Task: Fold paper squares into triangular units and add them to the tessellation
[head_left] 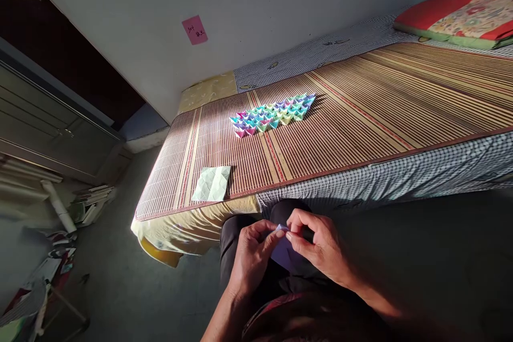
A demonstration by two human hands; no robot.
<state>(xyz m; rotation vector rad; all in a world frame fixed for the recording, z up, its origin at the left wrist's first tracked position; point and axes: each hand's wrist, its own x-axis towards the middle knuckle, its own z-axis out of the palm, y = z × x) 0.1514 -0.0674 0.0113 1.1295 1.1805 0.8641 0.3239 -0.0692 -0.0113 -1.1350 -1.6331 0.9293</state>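
Note:
Above my lap, a piece of purple origami paper (282, 254) is pinched between my two hands. Thumb and fingers of my left hand (254, 254) are closed on its upper left part, near a small pale folded tip. My right hand (318, 243) has its thumb and index finger together at the right side of that tip. Much of the paper is in shadow, and the fingers partly cover it. On the mat ahead stand rows of small folded paper pieces (272, 115) in pink, blue, green, yellow and purple. A creased pale green sheet (212, 183) lies near the mat's front edge.
A striped bamboo mat (352, 112) covers the bed in front of my knees. Folded red and floral bedding (460, 13) rests at the far right. A pink note (194, 30) is on the wall. Stacked books (94, 203) and a cabinet (48, 117) stand to the left.

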